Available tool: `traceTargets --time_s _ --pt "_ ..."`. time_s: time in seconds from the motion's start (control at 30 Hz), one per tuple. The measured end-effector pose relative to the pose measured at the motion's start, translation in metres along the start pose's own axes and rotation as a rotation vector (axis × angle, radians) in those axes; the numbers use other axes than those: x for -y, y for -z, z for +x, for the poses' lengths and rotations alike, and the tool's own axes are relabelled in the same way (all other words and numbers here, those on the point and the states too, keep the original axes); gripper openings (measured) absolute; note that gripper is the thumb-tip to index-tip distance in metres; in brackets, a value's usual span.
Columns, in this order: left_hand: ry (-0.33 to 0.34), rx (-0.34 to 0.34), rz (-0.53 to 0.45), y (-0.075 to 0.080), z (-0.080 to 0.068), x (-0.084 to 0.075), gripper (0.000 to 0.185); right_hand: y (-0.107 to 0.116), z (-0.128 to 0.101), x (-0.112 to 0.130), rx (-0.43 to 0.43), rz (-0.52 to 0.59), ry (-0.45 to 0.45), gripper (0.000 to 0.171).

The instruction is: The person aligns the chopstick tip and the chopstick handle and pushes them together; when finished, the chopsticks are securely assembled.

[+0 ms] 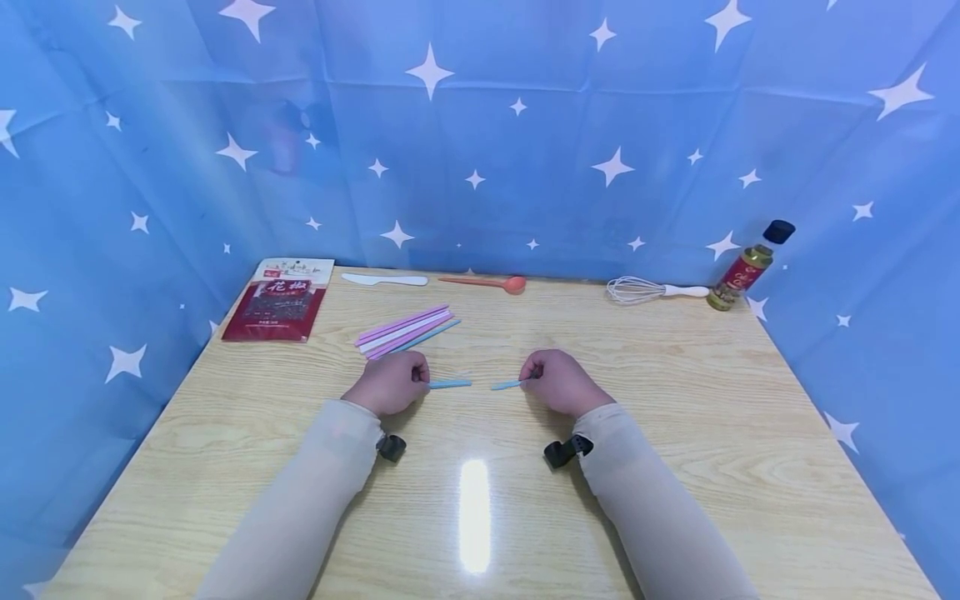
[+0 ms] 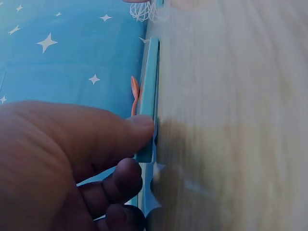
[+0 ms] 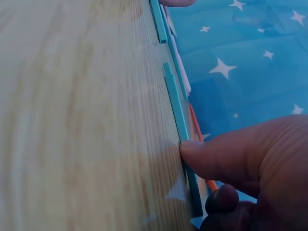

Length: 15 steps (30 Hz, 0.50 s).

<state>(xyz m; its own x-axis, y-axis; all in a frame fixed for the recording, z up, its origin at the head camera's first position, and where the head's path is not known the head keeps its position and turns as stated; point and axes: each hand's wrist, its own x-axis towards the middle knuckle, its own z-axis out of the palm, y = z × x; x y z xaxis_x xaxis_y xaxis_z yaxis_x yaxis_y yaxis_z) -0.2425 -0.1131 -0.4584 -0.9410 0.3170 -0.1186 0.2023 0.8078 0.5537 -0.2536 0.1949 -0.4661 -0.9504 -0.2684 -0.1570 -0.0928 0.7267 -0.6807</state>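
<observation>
Near the middle of the table, my left hand [image 1: 388, 384] pinches a short, thin blue stick [image 1: 453, 384] that points right. Facing it, my right hand [image 1: 558, 382] pinches another blue stick [image 1: 504, 385] that points left. A small gap parts the two free ends. In the left wrist view the thumb lies on the near end of its stick [image 2: 151, 77], low at the tabletop. The right wrist view has the thumb pressed along its stick [image 3: 175, 101]. Behind my left hand lies a bundle of pink, white and blue sticks [image 1: 408, 332].
Along the back of the table [image 1: 712, 433] lie a red spice packet [image 1: 277, 302], a white plastic knife [image 1: 386, 279], an orange spoon [image 1: 513, 285] and a whisk [image 1: 637, 289]. An oil bottle [image 1: 742, 275] stands at the back right. A blue star-patterned curtain [image 1: 480, 125] surrounds the back and sides.
</observation>
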Motion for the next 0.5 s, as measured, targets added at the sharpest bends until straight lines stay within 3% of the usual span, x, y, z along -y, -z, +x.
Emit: traceTargets --time_s 0.5 --pt "-0.061 -0.022 -0.110 -0.0014 0.0004 -0.0028 0.009 -0.0021 -0.0002 0.0012 0.038 0.001 0.086 0.009"
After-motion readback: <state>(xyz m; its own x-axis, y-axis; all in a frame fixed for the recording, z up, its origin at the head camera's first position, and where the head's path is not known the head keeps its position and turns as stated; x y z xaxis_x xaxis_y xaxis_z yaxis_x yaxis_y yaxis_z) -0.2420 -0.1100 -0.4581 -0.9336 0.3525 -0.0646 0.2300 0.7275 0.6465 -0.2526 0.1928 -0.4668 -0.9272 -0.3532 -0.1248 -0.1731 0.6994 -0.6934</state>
